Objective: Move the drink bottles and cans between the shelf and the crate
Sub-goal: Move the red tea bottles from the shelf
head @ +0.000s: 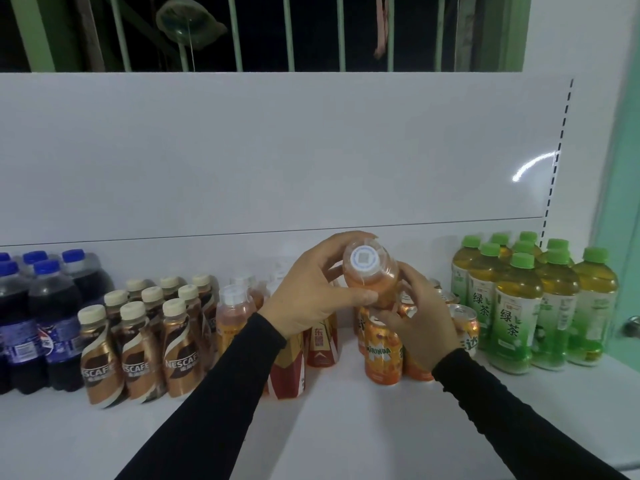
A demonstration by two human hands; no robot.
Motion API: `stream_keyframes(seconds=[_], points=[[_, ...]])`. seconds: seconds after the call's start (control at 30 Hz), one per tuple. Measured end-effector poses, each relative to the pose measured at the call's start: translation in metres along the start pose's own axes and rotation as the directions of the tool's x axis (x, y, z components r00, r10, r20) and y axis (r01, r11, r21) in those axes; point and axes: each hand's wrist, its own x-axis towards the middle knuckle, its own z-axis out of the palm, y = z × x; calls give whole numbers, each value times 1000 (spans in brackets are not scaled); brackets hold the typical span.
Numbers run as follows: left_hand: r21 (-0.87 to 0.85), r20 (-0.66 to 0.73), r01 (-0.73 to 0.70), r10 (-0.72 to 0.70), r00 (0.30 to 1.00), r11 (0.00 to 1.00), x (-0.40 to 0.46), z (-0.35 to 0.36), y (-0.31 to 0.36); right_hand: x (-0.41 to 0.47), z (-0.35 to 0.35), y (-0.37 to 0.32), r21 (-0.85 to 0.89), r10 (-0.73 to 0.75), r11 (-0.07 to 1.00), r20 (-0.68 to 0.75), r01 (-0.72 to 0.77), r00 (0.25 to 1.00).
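An orange drink bottle [372, 275] with a white cap is tilted so its cap faces me, lifted above the white shelf [329, 420]. My left hand [311, 292] grips its upper part with fingers curled around it. My right hand [419, 320] holds its lower part from the right, just over the orange Mirinda cans [382, 351]. More orange bottles [233, 317] stand behind my left forearm. No crate is in view.
Along the shelf from left stand dark Pepsi bottles [41, 320], brown Nescafe bottles [138, 348], red-and-gold cartons [320, 344] and green tea bottles [516, 313] at right. A white back panel [277, 150] rises behind, with a barred window above. A green door edge [623, 202] is far right.
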Motion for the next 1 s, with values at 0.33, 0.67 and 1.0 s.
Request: stream_keyframes(seconds=[0.33,0.67,1.0], points=[[31,-33,27,-26,999,999,2,-11,1,-2,6,-3,-73,-45,996,37,47,998],[431,-327,177,-30,945,885,23,-16,25,-3,32,-19,-266,-27,964,-175,-21,984],[169,-340,239,-171,925,956,66,-79,53,31,46,-41,-154,56,987,114,-38,992]])
